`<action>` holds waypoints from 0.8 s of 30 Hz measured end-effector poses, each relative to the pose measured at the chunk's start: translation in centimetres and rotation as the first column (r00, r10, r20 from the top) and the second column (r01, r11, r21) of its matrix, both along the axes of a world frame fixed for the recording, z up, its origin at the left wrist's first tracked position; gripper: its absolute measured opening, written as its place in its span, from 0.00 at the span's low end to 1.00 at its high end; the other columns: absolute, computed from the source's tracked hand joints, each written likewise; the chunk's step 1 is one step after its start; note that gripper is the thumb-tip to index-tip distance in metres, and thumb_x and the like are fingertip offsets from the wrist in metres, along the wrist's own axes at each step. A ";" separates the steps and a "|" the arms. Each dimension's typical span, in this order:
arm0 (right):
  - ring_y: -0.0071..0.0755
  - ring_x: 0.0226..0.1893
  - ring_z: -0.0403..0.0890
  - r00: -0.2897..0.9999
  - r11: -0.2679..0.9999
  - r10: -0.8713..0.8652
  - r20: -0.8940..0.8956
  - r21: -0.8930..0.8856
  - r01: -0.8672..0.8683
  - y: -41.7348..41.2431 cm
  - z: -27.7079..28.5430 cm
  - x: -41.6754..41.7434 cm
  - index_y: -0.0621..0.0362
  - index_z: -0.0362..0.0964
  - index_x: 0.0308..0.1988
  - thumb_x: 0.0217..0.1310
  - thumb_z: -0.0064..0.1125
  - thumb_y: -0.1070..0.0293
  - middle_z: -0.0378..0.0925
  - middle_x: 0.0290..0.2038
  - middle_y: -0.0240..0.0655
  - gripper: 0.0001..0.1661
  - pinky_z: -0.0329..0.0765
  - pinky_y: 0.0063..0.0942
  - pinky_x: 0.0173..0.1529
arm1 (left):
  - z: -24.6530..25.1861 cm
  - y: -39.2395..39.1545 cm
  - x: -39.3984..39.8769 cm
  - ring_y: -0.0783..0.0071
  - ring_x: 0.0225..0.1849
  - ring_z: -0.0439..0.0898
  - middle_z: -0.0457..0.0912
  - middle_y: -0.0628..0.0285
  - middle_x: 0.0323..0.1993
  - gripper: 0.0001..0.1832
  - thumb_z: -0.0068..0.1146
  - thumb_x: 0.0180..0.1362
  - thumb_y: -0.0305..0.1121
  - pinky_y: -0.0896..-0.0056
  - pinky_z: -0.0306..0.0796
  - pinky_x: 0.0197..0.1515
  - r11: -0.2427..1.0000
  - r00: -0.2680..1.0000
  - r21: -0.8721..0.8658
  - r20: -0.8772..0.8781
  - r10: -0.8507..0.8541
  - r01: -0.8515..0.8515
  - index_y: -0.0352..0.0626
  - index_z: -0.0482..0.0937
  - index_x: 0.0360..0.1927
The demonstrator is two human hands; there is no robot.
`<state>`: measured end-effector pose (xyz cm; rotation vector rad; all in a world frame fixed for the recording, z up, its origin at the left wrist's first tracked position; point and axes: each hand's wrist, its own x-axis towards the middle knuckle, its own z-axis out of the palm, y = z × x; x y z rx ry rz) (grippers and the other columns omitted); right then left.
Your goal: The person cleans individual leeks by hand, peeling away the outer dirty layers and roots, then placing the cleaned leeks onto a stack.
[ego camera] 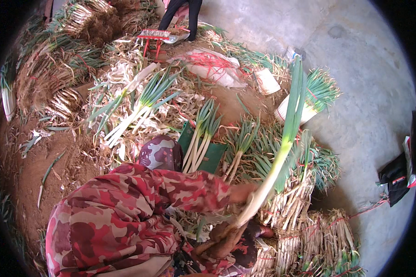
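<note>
A large green onion (pixel 279 161) stands slanted before me, its white shank low and its green leaves pointing up. My right hand (pixel 227 240), partly shadowed, is closed around its lower end. Beside the shank is my left hand (pixel 243 193), blurred and partly behind the stalk, so its finger grip cannot be made out. The camouflage left sleeve (pixel 194 188) crosses in front of me. Several cleaned onions (pixel 199 142) lie on a green board (pixel 213 157) beyond that arm. Just right of the board rests a smaller group of onions (pixel 237 157).
Tied onion bundles (pixel 312 232) are stacked at right. A thick upright bundle (pixel 306 100) stands behind. Cleaned onions (pixel 138 112) lie on peelings (pixel 118 79) at left. Farther off are a white sack (pixel 211 65) with red ties, a red stand (pixel 154 36) and another person's legs (pixel 180 15).
</note>
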<state>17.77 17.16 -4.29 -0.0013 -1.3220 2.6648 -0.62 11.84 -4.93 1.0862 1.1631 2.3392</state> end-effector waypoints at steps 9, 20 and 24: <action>0.22 0.12 0.61 0.981 0.943 -0.180 -0.078 0.270 0.194 4.1 3.5 -1.8 0.65 0.47 0.60 0.65 0.47 0.60 0.65 0.17 0.33 0.32 0.58 0.21 0.15 | -13.1 -0.2 6.5 0.72 0.36 0.77 0.76 0.60 0.36 0.23 0.47 0.60 0.48 0.72 0.74 0.38 0.553 0.806 -0.828 -0.391 -0.445 -0.097 0.40 0.68 0.50; 0.40 0.21 0.73 0.986 0.436 -0.026 -0.163 0.886 0.157 -0.3 1.3 -1.8 0.69 0.69 0.40 0.61 0.50 0.62 0.73 0.23 0.48 0.17 0.69 0.33 0.27 | 6.8 -5.4 -4.3 0.61 0.36 0.81 0.79 0.51 0.39 0.32 0.39 0.60 0.59 0.62 0.78 0.40 0.995 0.782 0.031 0.620 0.058 -0.098 0.37 0.66 0.51; 0.32 0.18 0.64 0.992 0.334 0.070 -0.102 0.940 0.073 -0.5 1.0 -2.2 0.69 0.66 0.33 0.63 0.43 0.67 0.66 0.19 0.42 0.13 0.65 0.30 0.25 | 3.4 -8.9 -9.7 0.79 0.15 0.66 0.68 0.69 0.20 0.25 0.47 0.57 0.59 0.74 0.64 0.16 0.959 0.675 0.024 0.715 0.180 -0.282 0.44 0.69 0.33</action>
